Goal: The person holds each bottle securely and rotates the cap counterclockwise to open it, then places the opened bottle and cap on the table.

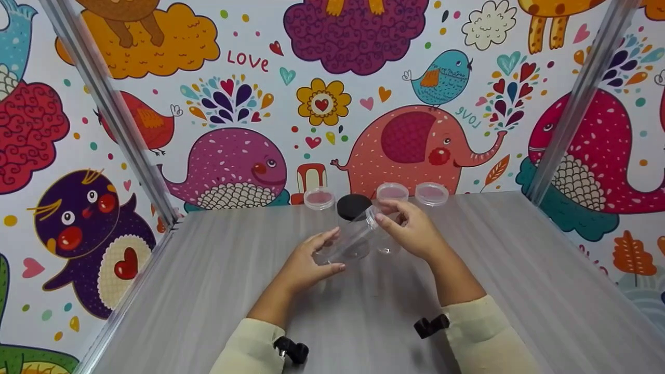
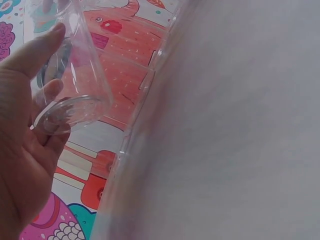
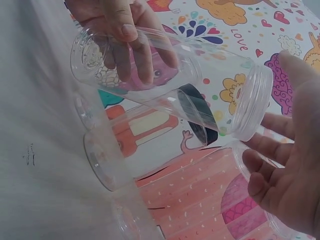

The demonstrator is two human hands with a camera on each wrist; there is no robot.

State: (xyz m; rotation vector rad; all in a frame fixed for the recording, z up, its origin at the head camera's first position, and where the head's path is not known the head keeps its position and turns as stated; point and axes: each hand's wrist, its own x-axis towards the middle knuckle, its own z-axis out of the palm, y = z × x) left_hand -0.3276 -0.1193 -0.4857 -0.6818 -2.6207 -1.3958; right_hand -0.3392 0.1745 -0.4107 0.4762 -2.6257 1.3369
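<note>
A clear plastic jar (image 1: 349, 240) is held tilted above the table, its threaded rim (image 3: 254, 105) up toward the right. My left hand (image 1: 306, 266) grips its lower part, thumb on one side and fingers on the other, as the left wrist view shows near the jar's base (image 2: 70, 114). My right hand (image 1: 413, 231) is spread around the rim end, fingers loosely bent; its thumb (image 3: 300, 70) stands off from the rim. Whether its fingertips touch the rim I cannot tell. Just behind stands a similar jar with a black lid (image 1: 354, 206).
More clear jars stand along the back of the grey wood-grain table (image 1: 218, 291): one at left (image 1: 319, 199), one behind my right hand (image 1: 392, 191), one at right (image 1: 431, 194). A cartoon-printed wall (image 1: 322, 145) rises behind, with metal posts (image 1: 576, 98) at both sides.
</note>
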